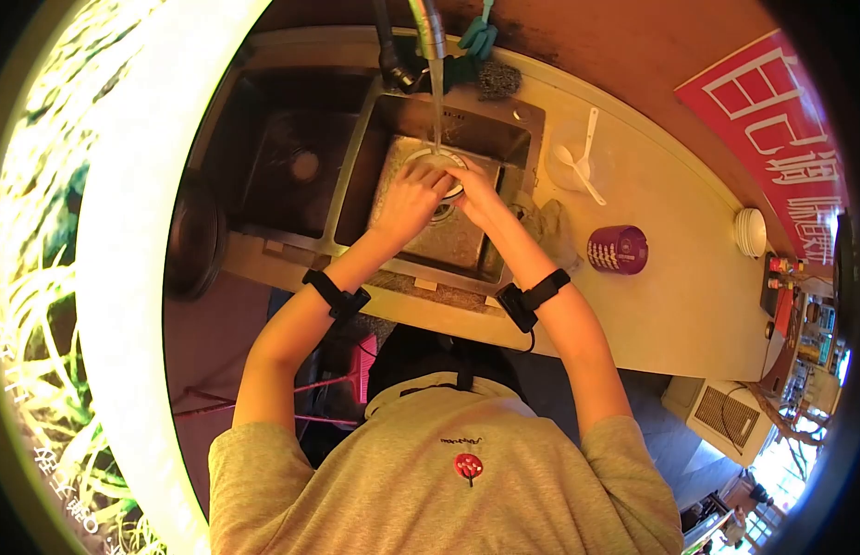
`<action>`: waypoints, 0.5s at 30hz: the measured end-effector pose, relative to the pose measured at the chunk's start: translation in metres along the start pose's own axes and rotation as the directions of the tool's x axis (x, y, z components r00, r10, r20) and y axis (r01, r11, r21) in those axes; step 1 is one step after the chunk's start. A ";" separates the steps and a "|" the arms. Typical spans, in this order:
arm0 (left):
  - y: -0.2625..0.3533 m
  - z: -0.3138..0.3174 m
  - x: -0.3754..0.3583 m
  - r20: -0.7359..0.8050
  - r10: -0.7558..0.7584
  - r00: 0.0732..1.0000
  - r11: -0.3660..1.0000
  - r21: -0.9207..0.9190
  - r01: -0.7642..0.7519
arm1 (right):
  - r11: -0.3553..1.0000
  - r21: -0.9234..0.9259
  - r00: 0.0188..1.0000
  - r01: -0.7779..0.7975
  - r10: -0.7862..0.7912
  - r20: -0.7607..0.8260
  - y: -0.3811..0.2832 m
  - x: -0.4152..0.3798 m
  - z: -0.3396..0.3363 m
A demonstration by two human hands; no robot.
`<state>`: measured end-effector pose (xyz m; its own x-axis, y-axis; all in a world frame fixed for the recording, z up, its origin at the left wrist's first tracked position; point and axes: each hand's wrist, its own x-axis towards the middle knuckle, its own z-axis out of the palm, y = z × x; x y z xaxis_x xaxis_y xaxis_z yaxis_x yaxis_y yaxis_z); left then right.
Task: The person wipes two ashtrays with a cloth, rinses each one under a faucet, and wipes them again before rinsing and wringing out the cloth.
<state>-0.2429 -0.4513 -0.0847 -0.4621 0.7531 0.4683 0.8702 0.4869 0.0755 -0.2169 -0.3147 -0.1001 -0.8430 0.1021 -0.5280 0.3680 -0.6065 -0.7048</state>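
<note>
A small white bowl (455, 161) with a dark rim is held over the right sink basin (393, 176), under the stream of water (436, 111) from the faucet (430, 35). My left hand (413, 196) is closed at the bowl's left side, its fingers curled over the near rim. At the right side my right hand (473, 190) grips the bowl, thumb along the rim. The fingertips inside and beneath the bowl are partly hidden. Below it, the metal basin floor and drain are wet.
Left of it lies a second, dark basin (291, 153). A steel scrubber (497, 80) and teal gloves (479, 39) are behind the sink. On the right counter are white spoons (587, 153), a grey cloth (552, 231), a purple tub (619, 250) and stacked white bowls (750, 231).
</note>
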 end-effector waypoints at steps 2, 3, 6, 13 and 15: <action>-0.005 -0.010 -0.003 -0.034 -0.006 0.999 0.986 0.166 0.012 | 1.000 -0.014 1.000 0.010 -0.010 -0.023 0.005 0.005 0.005; -0.007 -0.015 -0.004 0.037 -0.033 0.999 0.992 0.124 0.029 | 0.998 -0.031 0.996 0.052 -0.054 -0.065 0.007 0.008 0.006; -0.015 -0.023 -0.011 0.166 -0.020 0.986 1.000 0.017 0.017 | 0.964 -0.093 0.957 0.248 -0.259 -0.134 0.010 0.024 0.006; -0.016 -0.023 -0.009 0.087 0.114 0.990 0.979 -0.177 -0.097 | 0.799 -0.510 0.870 0.318 -0.460 -0.178 0.016 0.037 -0.007; -0.025 -0.018 -0.010 0.093 -0.125 0.988 0.947 -0.286 0.147 | 0.755 -0.601 0.857 0.261 -0.468 -0.217 0.012 0.033 -0.011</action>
<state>-0.2566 -0.4789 -0.0750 -0.5813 0.7240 0.3713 0.8049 0.4450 0.3925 -0.2356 -0.3102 -0.1312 -0.8094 0.5425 -0.2249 0.2938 0.0425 -0.9549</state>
